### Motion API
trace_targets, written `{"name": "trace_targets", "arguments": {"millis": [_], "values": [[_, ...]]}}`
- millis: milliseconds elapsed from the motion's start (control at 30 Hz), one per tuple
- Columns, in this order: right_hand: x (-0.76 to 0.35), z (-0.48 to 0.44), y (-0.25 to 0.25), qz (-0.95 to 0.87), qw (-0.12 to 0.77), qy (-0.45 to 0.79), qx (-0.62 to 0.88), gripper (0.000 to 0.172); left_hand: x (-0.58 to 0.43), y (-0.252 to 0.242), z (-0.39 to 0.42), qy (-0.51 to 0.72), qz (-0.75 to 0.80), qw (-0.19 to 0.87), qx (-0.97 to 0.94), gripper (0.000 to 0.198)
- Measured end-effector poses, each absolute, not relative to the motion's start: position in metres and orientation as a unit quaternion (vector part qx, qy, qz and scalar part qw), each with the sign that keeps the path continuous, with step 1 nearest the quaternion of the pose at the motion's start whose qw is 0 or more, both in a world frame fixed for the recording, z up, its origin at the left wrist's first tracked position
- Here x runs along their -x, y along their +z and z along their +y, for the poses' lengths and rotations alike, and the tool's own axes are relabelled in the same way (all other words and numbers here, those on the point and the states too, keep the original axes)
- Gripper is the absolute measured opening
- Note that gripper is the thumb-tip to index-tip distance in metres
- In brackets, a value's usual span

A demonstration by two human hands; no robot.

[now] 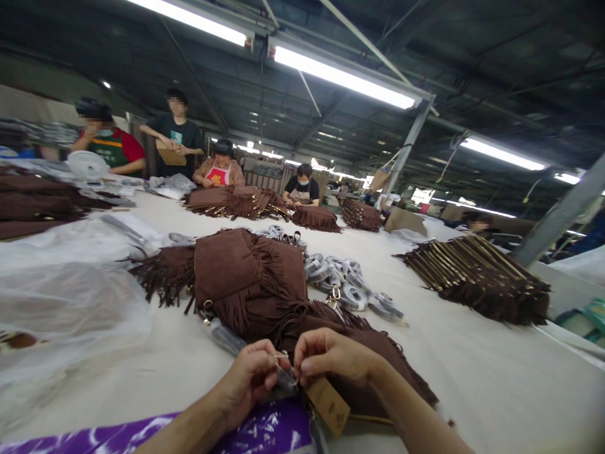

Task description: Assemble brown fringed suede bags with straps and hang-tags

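Close in front of me, my left hand (250, 378) pinches a thin pale string (282, 356). My right hand (338, 356) is closed beside it, thumb and fingers pinched at the string near the top of a tan cardboard tag (329, 405). The tag hangs just below the right hand, over a dark brown fringed bag (378, 347). A plastic-wrapped strap (229, 337) runs beneath the left hand. Further up, more brown suede-like fringed bags (227, 261) lie piled. Purple glossy plastic (274, 425) is under my wrists.
Coiled, wrapped straps (338, 277) lie behind the bags. A stack of zippered fringed bags (477, 277) stands at right. Clear plastic sheeting (70, 309) covers the left of the white table (179, 372). Several people work at the far side, near more bag piles (231, 202).
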State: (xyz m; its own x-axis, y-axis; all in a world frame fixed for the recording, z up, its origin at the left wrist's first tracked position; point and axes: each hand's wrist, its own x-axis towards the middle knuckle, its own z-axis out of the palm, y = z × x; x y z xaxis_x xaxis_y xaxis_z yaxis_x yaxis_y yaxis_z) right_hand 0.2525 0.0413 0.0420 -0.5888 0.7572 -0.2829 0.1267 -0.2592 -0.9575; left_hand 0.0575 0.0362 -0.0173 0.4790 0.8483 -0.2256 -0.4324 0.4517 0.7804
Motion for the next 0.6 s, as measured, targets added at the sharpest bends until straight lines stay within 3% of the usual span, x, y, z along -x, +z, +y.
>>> {"name": "trace_targets", "arguments": {"millis": [233,367,500,600], "values": [[-0.264,0.023,0.024,-0.456,0.321,0.751,0.354,0.036,-0.051,-0.019,0.040,0.417,0.290,0.810,-0.292,0.017],[-0.254,0.018,0.010,-0.498,0.380,0.647,0.436,0.030,-0.051,-0.025,0.042,0.420,0.254,0.823,-0.287,0.016],[-0.244,0.023,-0.007,-0.522,0.432,0.532,0.508,0.040,-0.049,-0.033,0.045,0.432,0.235,0.824,-0.282,0.015],[-0.242,0.023,-0.015,-0.581,0.425,0.435,0.541,0.031,-0.045,-0.036,0.046,0.440,0.247,0.819,-0.274,0.016]]}}
